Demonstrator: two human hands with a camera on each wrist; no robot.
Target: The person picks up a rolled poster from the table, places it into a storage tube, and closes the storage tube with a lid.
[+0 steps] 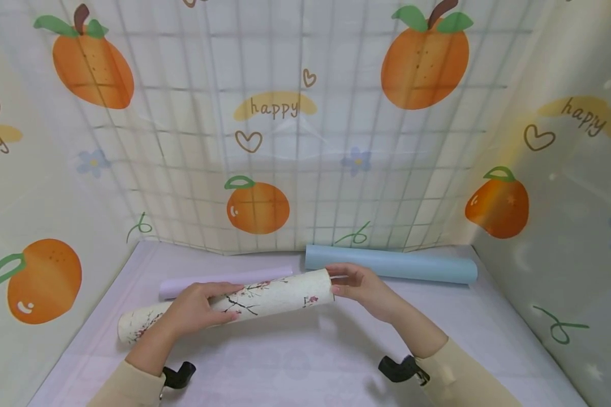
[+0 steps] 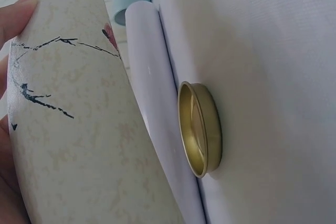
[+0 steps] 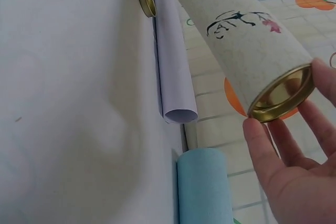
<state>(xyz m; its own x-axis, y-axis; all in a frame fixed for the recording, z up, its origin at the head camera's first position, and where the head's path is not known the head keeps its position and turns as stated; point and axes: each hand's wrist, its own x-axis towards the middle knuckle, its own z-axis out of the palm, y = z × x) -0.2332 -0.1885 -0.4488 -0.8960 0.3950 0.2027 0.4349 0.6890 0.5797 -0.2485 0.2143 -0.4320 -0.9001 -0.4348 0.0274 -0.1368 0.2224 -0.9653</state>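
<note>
My left hand grips a cream cardboard tube printed with plum-blossom branches, thumb along the near side and fingers over the top. The tube slants over the table, right end higher. A gold metal lid sits in that end, with its hollow facing out. At its rim, my right hand holds the lid by the fingertips, spread to opposite sides. A second gold lid stands on its edge on the table by a lilac paper roll; the tube and left hand hide it in the head view.
A light blue roll lies at the back right of the pale tabletop. Behind the tube runs the lilac roll, farther left. A curtain with printed oranges hangs over a wire grid at the back; similar sheets flank both sides.
</note>
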